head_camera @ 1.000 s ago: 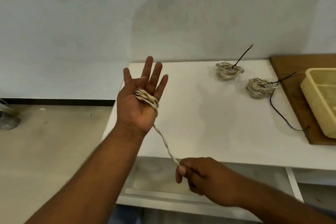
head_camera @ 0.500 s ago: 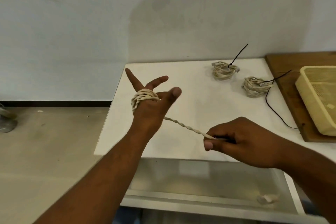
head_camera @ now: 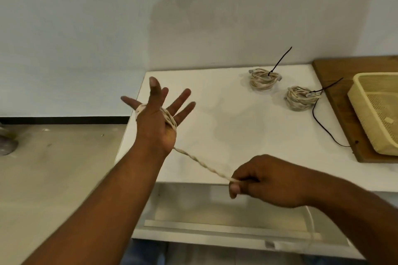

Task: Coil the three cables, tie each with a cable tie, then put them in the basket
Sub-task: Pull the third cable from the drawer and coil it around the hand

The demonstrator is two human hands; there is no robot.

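Head view: left hand (head_camera: pixel 159 118) is up over the left edge of the table (head_camera: pixel 237 135), fingers spread straight, w/ the 3rd cable (head_camera: pixel 200 163) wound several turns round the palm. It's not clenched; the wraps just sit on it. Right hand (head_camera: pixel 265 180) pinches the free run betw. thumb & forefinger near the table front, line taut betw. both hands. Cable looks light, soft, twisted and a bit springy, so turns prob. slacken if tension drops. Best hold: pinch close to the palm, then grip across the whole bundle to slide it off. Far coil (head_camera: pixel 263 78) & near coil (head_camera: pixel 301 101) lie tied, not yet in the basket (head_camera: pixel 366 103) on the wooden board (head_camera: pixel 336 92). A black tie (head_camera: pixel 323 129) lies beside the near coil.
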